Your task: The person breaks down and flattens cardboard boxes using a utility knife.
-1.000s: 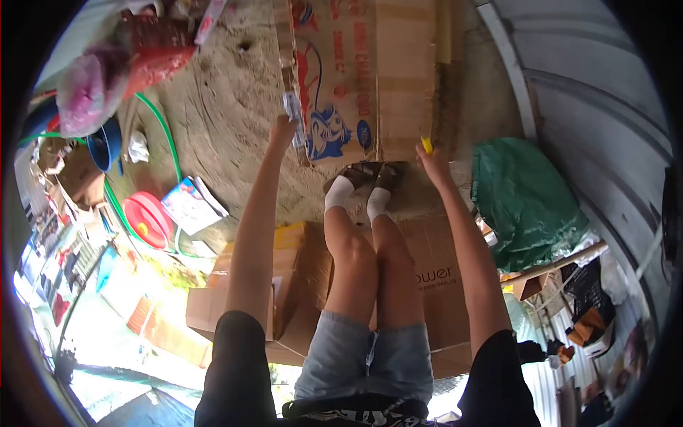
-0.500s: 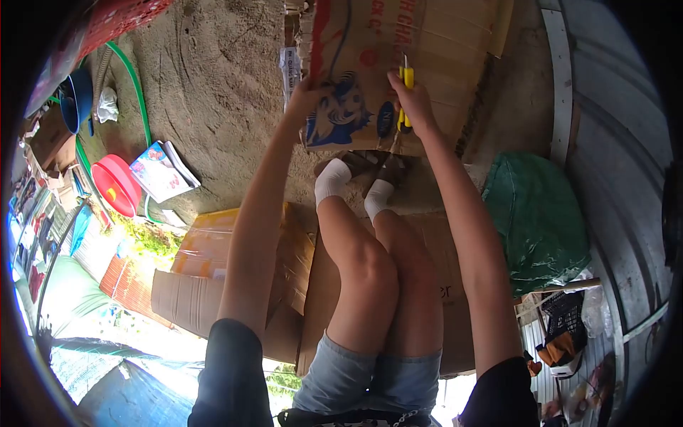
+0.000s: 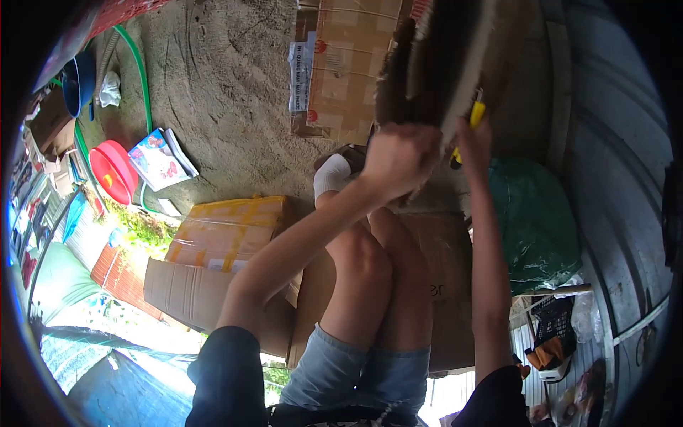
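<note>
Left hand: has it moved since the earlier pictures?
Yes. Against the booklet on the ground, the left hand has moved right, farther away, and is now close to the right hand.

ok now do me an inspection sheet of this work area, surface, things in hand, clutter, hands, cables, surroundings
surface: sandy ground, uneven
things in hand: blurred cardboard piece, tilted up; yellow cutter; taped cardboard on the ground beyond
clutter: red basin, printed booklets and blue pot off to the left; cardboard box with yellow tape beside the legs
hands: left hand grips the cardboard piece; right hand holds the cutter close by; no gloves
cables: nothing seen near the hands; green hose on the ground at left
surroundings: green sheeting and corrugated metal wall at right
</note>
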A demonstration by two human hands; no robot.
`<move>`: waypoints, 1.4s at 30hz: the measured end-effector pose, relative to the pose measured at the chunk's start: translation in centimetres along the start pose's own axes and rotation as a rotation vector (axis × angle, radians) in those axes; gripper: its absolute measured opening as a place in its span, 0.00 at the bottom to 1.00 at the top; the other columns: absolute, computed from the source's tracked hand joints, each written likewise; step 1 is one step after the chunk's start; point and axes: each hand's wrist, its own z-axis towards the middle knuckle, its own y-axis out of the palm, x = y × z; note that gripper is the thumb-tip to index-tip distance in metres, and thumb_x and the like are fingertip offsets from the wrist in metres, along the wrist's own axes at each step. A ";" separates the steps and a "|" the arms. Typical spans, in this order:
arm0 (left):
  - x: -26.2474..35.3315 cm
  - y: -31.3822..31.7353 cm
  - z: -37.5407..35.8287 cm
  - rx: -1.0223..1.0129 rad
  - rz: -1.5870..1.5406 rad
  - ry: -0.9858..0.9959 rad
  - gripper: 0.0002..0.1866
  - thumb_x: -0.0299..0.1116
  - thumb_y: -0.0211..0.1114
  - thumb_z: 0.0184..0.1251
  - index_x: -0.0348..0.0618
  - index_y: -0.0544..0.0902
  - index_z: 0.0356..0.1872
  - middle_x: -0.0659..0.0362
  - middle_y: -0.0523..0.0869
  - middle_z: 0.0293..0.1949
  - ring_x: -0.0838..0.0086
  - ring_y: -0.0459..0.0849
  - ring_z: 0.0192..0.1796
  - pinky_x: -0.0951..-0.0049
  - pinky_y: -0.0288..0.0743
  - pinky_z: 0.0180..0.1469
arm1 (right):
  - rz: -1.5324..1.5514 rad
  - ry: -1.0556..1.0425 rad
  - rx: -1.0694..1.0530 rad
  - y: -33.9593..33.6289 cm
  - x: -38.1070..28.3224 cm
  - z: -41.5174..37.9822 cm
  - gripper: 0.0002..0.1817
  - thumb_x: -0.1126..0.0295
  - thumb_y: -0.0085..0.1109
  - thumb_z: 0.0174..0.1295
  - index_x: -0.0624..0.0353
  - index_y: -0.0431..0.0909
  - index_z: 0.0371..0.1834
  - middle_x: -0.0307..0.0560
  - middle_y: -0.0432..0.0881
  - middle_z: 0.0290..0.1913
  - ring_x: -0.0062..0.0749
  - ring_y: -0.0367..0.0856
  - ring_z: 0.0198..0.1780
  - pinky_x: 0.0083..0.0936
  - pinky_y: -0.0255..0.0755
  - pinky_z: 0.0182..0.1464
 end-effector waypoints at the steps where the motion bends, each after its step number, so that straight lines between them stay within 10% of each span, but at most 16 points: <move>1: -1.2 -1.0 0.4 0.149 -0.074 -0.018 0.10 0.29 0.58 0.49 0.46 0.74 0.36 0.56 0.79 0.29 0.63 0.79 0.29 0.64 0.72 0.28 | 0.002 -0.005 -0.005 -1.1 0.7 0.2 0.15 0.62 0.54 0.49 0.64 0.68 0.30 0.46 0.75 0.20 0.29 0.76 0.22 0.24 0.69 0.24; 3: -5.3 -2.7 1.4 0.253 -0.110 -0.472 0.12 0.31 0.58 0.52 0.43 0.73 0.39 0.54 0.78 0.31 0.63 0.79 0.33 0.65 0.72 0.34 | 0.104 -0.052 0.008 -2.5 2.3 0.3 0.12 0.65 0.52 0.51 0.62 0.66 0.32 0.39 0.70 0.19 0.18 0.70 0.18 0.18 0.65 0.21; 5: -12.9 -3.3 2.4 0.438 0.151 -0.480 0.17 0.35 0.58 0.54 0.38 0.71 0.43 0.52 0.78 0.32 0.60 0.77 0.38 0.65 0.71 0.41 | 0.160 -0.040 0.007 -3.8 2.5 0.9 0.12 0.65 0.51 0.51 0.62 0.66 0.33 0.38 0.68 0.19 0.18 0.68 0.17 0.18 0.65 0.20; 12: -30.1 -0.9 2.7 0.151 0.148 -0.763 0.31 0.44 0.65 0.45 0.31 0.69 0.47 0.46 0.78 0.39 0.57 0.77 0.45 0.66 0.69 0.47 | -0.057 -0.166 0.170 -4.3 4.8 3.5 0.18 0.64 0.55 0.52 0.67 0.66 0.39 0.42 0.71 0.26 0.22 0.71 0.26 0.21 0.67 0.30; 16: -27.4 0.6 2.9 0.127 -0.106 -0.889 0.33 0.44 0.68 0.42 0.31 0.70 0.47 0.47 0.78 0.43 0.61 0.78 0.46 0.68 0.70 0.46 | -0.089 -0.413 0.403 -3.4 5.5 4.7 0.23 0.61 0.61 0.50 0.70 0.68 0.40 0.47 0.74 0.31 0.26 0.70 0.32 0.24 0.66 0.40; 20: -27.1 -0.3 1.6 0.187 -0.142 -0.797 0.26 0.38 0.67 0.46 0.35 0.72 0.47 0.49 0.78 0.43 0.62 0.78 0.45 0.68 0.70 0.45 | -0.134 -0.102 0.280 -3.9 4.2 3.5 0.21 0.62 0.61 0.50 0.70 0.69 0.37 0.47 0.74 0.26 0.26 0.69 0.28 0.26 0.65 0.35; 27: -27.6 -6.3 2.5 0.347 -0.196 -0.790 0.22 0.33 0.64 0.49 0.36 0.72 0.47 0.52 0.80 0.39 0.68 0.79 0.40 0.70 0.72 0.42 | -0.213 -0.297 0.444 -4.4 2.7 1.7 0.19 0.64 0.59 0.52 0.70 0.69 0.36 0.50 0.72 0.23 0.30 0.68 0.23 0.27 0.65 0.32; 29: -31.3 -8.3 2.3 -0.023 0.083 -0.732 0.24 0.36 0.63 0.48 0.40 0.71 0.49 0.48 0.79 0.42 0.60 0.77 0.47 0.66 0.71 0.49 | -0.217 -0.253 0.416 -4.0 2.2 1.8 0.19 0.64 0.58 0.52 0.70 0.68 0.37 0.51 0.72 0.22 0.33 0.68 0.21 0.28 0.66 0.30; 36: -29.2 -3.9 2.2 -0.091 0.435 -0.939 0.26 0.42 0.60 0.52 0.36 0.68 0.50 0.44 0.74 0.46 0.57 0.73 0.52 0.59 0.67 0.52 | -0.278 -0.235 0.433 0.1 1.2 2.7 0.17 0.66 0.55 0.53 0.68 0.67 0.40 0.58 0.77 0.27 0.47 0.79 0.31 0.35 0.71 0.33; 38: -25.6 -2.6 2.5 0.198 0.672 -0.816 0.32 0.47 0.57 0.56 0.31 0.62 0.53 0.38 0.63 0.52 0.53 0.67 0.55 0.56 0.65 0.52 | -0.354 -0.182 0.391 1.4 0.3 2.5 0.17 0.68 0.53 0.52 0.67 0.66 0.42 0.62 0.77 0.29 0.52 0.78 0.35 0.40 0.73 0.35; 42: -19.5 -1.1 4.4 0.194 -0.465 -0.755 0.41 0.66 0.38 0.58 0.43 0.51 0.64 0.43 0.53 0.61 0.57 0.61 0.59 0.57 0.61 0.55 | -0.272 -0.165 0.224 5.3 -1.5 2.1 0.27 0.73 0.53 0.50 0.66 0.58 0.54 0.63 0.77 0.29 0.53 0.78 0.34 0.39 0.75 0.37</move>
